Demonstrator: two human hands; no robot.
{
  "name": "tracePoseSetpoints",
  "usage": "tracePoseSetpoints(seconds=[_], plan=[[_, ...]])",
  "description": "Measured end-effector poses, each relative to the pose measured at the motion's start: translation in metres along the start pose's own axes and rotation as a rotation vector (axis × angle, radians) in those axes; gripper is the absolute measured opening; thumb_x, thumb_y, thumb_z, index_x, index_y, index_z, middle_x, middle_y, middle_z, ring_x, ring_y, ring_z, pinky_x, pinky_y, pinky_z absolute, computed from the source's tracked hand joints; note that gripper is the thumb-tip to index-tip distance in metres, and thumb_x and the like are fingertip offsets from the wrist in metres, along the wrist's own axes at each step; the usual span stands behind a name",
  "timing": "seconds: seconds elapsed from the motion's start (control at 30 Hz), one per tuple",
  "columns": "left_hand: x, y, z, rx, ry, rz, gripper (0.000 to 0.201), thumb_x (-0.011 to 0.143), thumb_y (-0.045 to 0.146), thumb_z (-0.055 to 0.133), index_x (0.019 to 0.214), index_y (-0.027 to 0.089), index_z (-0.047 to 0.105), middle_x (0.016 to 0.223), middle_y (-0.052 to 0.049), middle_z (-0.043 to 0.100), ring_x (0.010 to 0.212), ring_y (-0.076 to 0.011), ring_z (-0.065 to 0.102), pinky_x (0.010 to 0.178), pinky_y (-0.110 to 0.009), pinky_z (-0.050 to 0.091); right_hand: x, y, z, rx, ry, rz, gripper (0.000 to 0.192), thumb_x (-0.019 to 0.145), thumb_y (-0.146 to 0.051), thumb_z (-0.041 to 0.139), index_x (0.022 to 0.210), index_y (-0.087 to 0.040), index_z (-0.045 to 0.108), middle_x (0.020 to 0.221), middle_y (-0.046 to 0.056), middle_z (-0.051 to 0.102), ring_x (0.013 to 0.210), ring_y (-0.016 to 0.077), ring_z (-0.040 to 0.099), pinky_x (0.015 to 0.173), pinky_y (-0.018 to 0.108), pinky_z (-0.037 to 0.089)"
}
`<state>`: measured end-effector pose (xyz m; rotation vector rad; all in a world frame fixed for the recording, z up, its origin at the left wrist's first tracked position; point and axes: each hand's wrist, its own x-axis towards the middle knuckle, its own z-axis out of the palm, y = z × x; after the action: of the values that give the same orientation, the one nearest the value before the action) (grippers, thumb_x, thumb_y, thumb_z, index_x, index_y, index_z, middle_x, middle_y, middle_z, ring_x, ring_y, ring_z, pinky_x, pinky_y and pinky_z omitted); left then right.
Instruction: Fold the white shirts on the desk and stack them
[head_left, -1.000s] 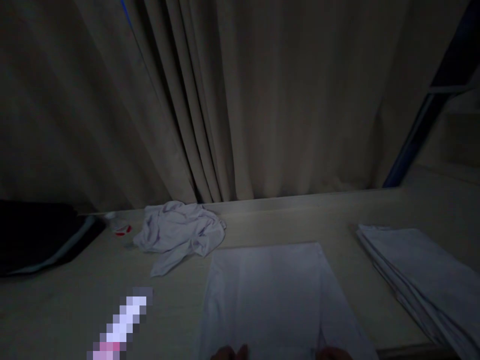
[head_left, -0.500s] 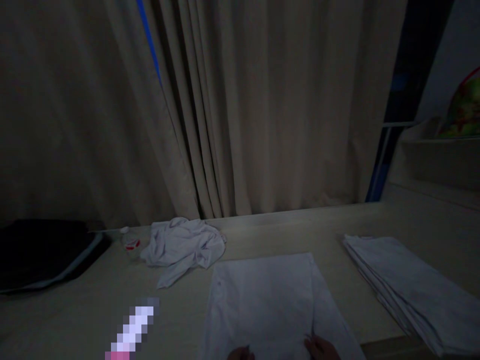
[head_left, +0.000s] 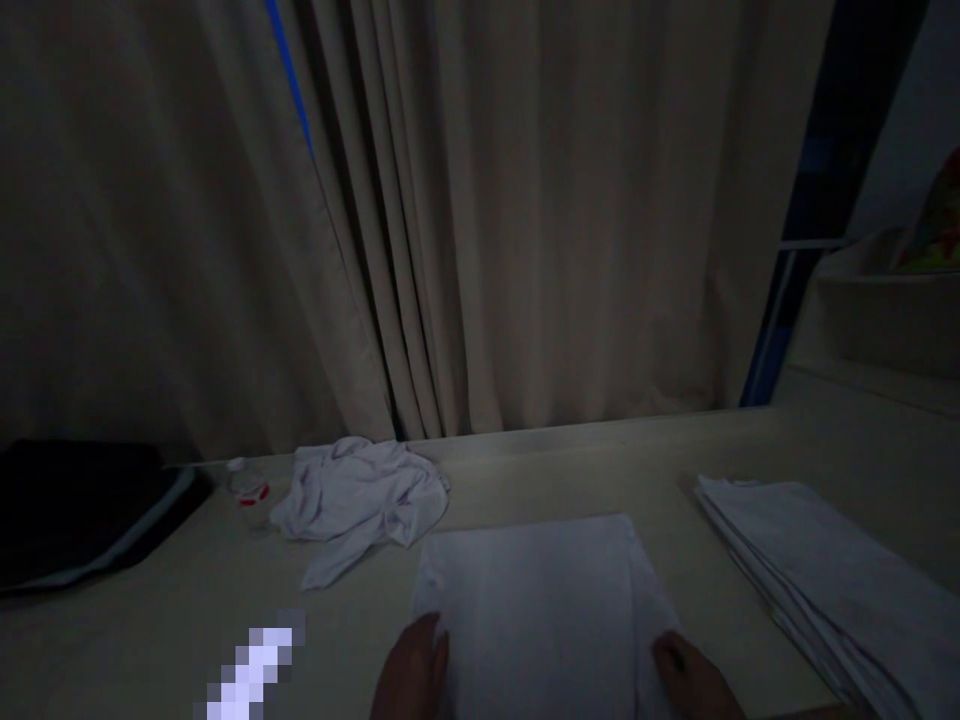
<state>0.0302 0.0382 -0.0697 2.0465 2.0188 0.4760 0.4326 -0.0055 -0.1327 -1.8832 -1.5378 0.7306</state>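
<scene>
Dim room. Beige curtain (head_left: 525,220) hangs across the far side, behind a pale table (head_left: 150,620). Dark bag (head_left: 75,510) far left. Stack of folded white cloths (head_left: 825,570) at right. Flat white cloth (head_left: 540,610) lies near centre; crumpled white cloth (head_left: 360,495) to its far left, small bottle (head_left: 246,490) just beside that. Left hand (head_left: 412,672) rests on the flat cloth's left edge, right hand (head_left: 694,680) on its right edge; whether fingers pinch fabric, cannot tell.
</scene>
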Motion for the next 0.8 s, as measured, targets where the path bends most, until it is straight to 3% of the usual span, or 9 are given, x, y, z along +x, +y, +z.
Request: tracePoseSetpoints(seconds=[0.07, 0.17, 0.27, 0.37, 0.47, 0.6, 0.7, 0.8], plan=[[0.029, -0.011, 0.008, 0.129, -0.011, 0.098, 0.054, 0.086, 0.038, 0.030, 0.128, 0.007, 0.046, 0.138, -0.016, 0.047, 0.130, -0.0267, 0.041, 0.111, -0.044, 0.032, 0.025, -0.007, -0.001, -0.075, 0.069, -0.054, 0.040, 0.085, -0.045, 0.031, 0.097, -0.020, 0.059, 0.100, 0.009, 0.068, 0.095, 0.0217, 0.063, 0.087, 0.035, 0.048], [0.072, -0.025, 0.027, 0.278, 0.017, 0.238, 0.055, 0.086, 0.040, 0.034, 0.129, 0.007, 0.045, 0.140, -0.017, 0.041, 0.132, -0.0291, 0.035, 0.111, -0.045, 0.033, 0.067, -0.009, 0.011, -0.295, 0.193, -0.137, 0.053, 0.084, -0.045, 0.036, 0.121, -0.009, 0.051, 0.129, 0.017, 0.054, 0.120, 0.0254, 0.049, 0.103, 0.040, 0.038], [0.109, -0.040, 0.050, 0.427, 0.152, 0.374, 0.053, 0.086, 0.042, 0.036, 0.127, 0.010, 0.048, 0.137, -0.016, 0.046, 0.128, -0.0290, 0.041, 0.105, -0.044, 0.041, 0.111, -0.002, 0.029, -0.514, 0.239, -0.241, 0.062, 0.085, -0.049, 0.037, 0.129, -0.006, 0.046, 0.140, 0.019, 0.040, 0.131, 0.0291, 0.036, 0.109, 0.046, 0.030], [0.132, -0.059, 0.073, 0.575, 0.363, 0.563, 0.051, 0.085, 0.046, 0.039, 0.123, 0.014, 0.053, 0.128, -0.013, 0.057, 0.118, -0.0273, 0.054, 0.094, -0.040, 0.051, 0.147, 0.015, 0.046, -0.639, 0.296, -0.338, 0.063, 0.086, -0.052, 0.036, 0.133, -0.010, 0.042, 0.143, 0.016, 0.036, 0.133, 0.0289, 0.032, 0.109, 0.047, 0.029], [0.136, -0.080, 0.092, 0.650, 0.508, 0.670, 0.056, 0.083, 0.052, 0.043, 0.127, 0.018, 0.048, 0.126, -0.011, 0.059, 0.113, -0.0251, 0.058, 0.089, -0.038, 0.051, 0.167, 0.039, 0.060, -0.707, 0.354, -0.415, 0.065, 0.085, -0.057, 0.037, 0.133, -0.012, 0.043, 0.141, 0.015, 0.039, 0.131, 0.0298, 0.035, 0.108, 0.048, 0.031], [0.128, -0.087, 0.099, 0.618, 0.442, 0.612, 0.066, 0.082, 0.053, 0.042, 0.139, 0.024, 0.026, 0.139, -0.007, 0.048, 0.125, -0.0239, 0.047, 0.097, -0.040, 0.042, 0.173, 0.056, 0.069, -0.754, 0.379, -0.444, 0.066, 0.085, -0.058, 0.037, 0.135, -0.015, 0.040, 0.142, 0.014, 0.039, 0.132, 0.0307, 0.033, 0.108, 0.051, 0.028], [0.125, -0.072, 0.090, 0.586, 0.341, 0.564, 0.062, 0.083, 0.055, 0.038, 0.137, 0.025, 0.030, 0.137, -0.007, 0.049, 0.125, -0.0259, 0.047, 0.099, -0.046, 0.042, 0.167, 0.042, 0.061, -0.758, 0.348, -0.445, 0.068, 0.085, -0.059, 0.036, 0.135, -0.014, 0.039, 0.142, 0.015, 0.039, 0.132, 0.0314, 0.032, 0.108, 0.052, 0.027], [0.110, -0.060, 0.076, 0.555, 0.348, 0.423, 0.060, 0.083, 0.053, 0.038, 0.132, 0.019, 0.042, 0.136, -0.013, 0.050, 0.125, -0.0313, 0.046, 0.098, -0.052, 0.042, 0.144, 0.021, 0.047, -0.731, 0.363, -0.437, 0.070, 0.085, -0.058, 0.037, 0.138, -0.012, 0.032, 0.145, 0.016, 0.033, 0.135, 0.0312, 0.027, 0.109, 0.052, 0.026]])
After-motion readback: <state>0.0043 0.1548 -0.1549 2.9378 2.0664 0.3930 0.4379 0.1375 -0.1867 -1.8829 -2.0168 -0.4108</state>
